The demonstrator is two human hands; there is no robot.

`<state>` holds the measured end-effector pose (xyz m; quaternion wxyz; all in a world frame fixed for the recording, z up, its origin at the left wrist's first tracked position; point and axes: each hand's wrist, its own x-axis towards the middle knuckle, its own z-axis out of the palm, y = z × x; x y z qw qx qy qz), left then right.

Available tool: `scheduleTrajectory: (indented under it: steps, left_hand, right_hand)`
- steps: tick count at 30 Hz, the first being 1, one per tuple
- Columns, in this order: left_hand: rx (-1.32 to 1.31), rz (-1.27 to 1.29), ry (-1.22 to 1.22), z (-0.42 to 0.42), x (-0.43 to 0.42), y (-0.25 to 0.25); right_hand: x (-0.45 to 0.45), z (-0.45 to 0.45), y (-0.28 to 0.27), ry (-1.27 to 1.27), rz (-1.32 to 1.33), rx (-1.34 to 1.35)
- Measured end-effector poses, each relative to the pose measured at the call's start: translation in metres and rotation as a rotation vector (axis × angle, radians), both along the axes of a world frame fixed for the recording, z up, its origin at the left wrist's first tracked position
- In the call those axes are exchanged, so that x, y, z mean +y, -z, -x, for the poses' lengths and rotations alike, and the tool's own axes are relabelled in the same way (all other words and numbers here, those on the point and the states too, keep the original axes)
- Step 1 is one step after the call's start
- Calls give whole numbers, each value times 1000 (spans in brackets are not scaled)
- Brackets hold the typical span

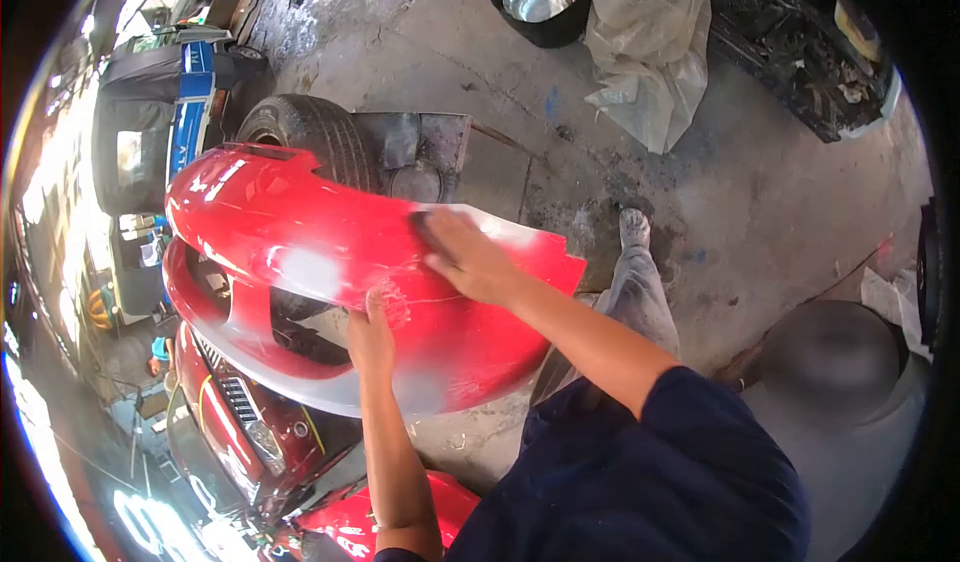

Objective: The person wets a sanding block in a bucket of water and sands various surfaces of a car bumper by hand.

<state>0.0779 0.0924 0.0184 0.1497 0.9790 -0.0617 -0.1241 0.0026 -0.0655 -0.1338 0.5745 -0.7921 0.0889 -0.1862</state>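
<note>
A glossy red car bumper (330,217) with whitish and grey patches and dull, scuffed areas lies across the middle of the head view. My left hand (372,342) grips the edge of an opening in it, thumb on top; its other fingers are hidden behind. Higher up on the bumper, my right hand (470,257) presses a dark sanding pad (422,227) flat against the surface near a white patch. The pad is mostly covered by my fingers, and the hand is slightly blurred.
A tire (310,132) stands against the bumper's far side. A black bucket (540,7) holding shiny containers sits beside a plastic sheet (650,52). A dark red vehicle (245,417) is at lower left, a rounded grey object (830,362) at right. My dusty foot (634,227) rests on concrete.
</note>
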Motion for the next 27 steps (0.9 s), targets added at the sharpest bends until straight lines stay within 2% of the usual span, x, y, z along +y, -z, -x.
scheduleTrajectory:
  steps: [3,4,6,7,10,13,15,16,18,19,21,22,23,25,27]
  left_hand:
    - [5,41,-27,0,1,-1]
    - [15,74,-22,-6,9,4]
    - [38,185,22,-7,10,5]
    - [31,128,2,-4,5,3]
    - [24,8,-35,1,-1,4]
    - [17,30,-45,1,6,5]
    - [8,107,-31,0,5,8]
    - [30,117,-30,-2,2,10]
    - [67,122,-41,-6,7,5]
    - [1,102,-24,-8,14,10]
    - [-121,66,18,-15,26,27]
    - [-48,94,-5,-11,16,22]
    - [24,115,-38,-3,3,10]
    - [110,176,-81,2,2,1]
    - [145,294,-89,-7,11,12]
  right_hand:
    - [0,-5,-17,12,117,-81]
    - [1,12,-5,5,49,-21]
    - [8,64,55,49,25,148]
    - [11,77,74,71,15,231]
    - [19,77,60,179,-172,246]
    - [9,31,12,7,-110,93]
    - [8,38,19,18,-42,57]
    - [6,41,27,20,0,38]
    - [14,79,83,97,-54,223]
    - [16,91,102,138,-76,313]
    - [21,83,85,186,-156,307]
    - [22,75,70,209,-198,306]
    - [20,57,54,180,-189,156]
    - [19,32,24,82,-25,36]
    - [16,52,38,104,-54,89]
